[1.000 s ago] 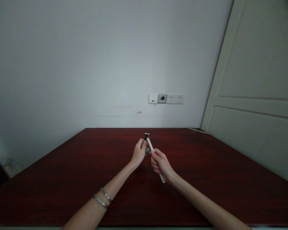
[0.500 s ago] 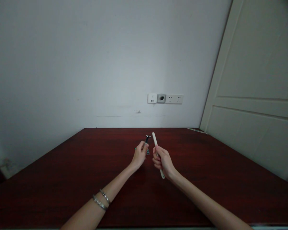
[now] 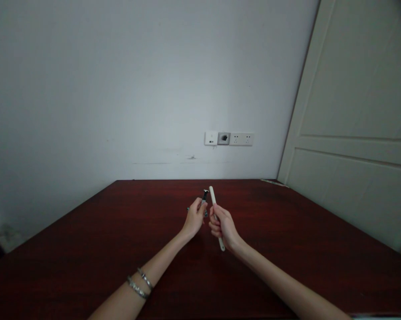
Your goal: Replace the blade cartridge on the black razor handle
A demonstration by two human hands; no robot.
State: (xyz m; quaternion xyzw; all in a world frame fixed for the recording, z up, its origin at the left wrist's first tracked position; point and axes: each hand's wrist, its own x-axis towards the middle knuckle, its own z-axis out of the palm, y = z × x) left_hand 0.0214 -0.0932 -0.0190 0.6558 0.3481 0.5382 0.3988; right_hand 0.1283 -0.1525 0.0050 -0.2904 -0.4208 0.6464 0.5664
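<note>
A dark red wooden table (image 3: 87, 249) fills the lower half of the frame and runs back to a plain white wall (image 3: 120, 89). A row of white socket plates (image 3: 229, 138) sits on that wall, right of centre and a little above the table's far edge. A pale panelled door (image 3: 360, 133) takes up the right side of the frame.

Both forearms reach in from the bottom edge and meet near the middle of the frame, over the far part of the table. The left hand (image 3: 194, 218) is closed around a small dark piece (image 3: 204, 194) with a metal-looking tip. The tip pokes up above the fingers; the piece is too small to tell what it is. Two silver bracelets (image 3: 140, 282) circle the left forearm at lower centre-left.

The right hand (image 3: 223, 226) is curled in a fist around a white stick (image 3: 212, 195). The stick is tilted, with its upper end leaning toward the upper left and its lower end showing below the palm. That upper end stands just beside the tip of the small dark piece; whether the two touch cannot be told. The two hands are close together, knuckles nearly meeting, above the table.
</note>
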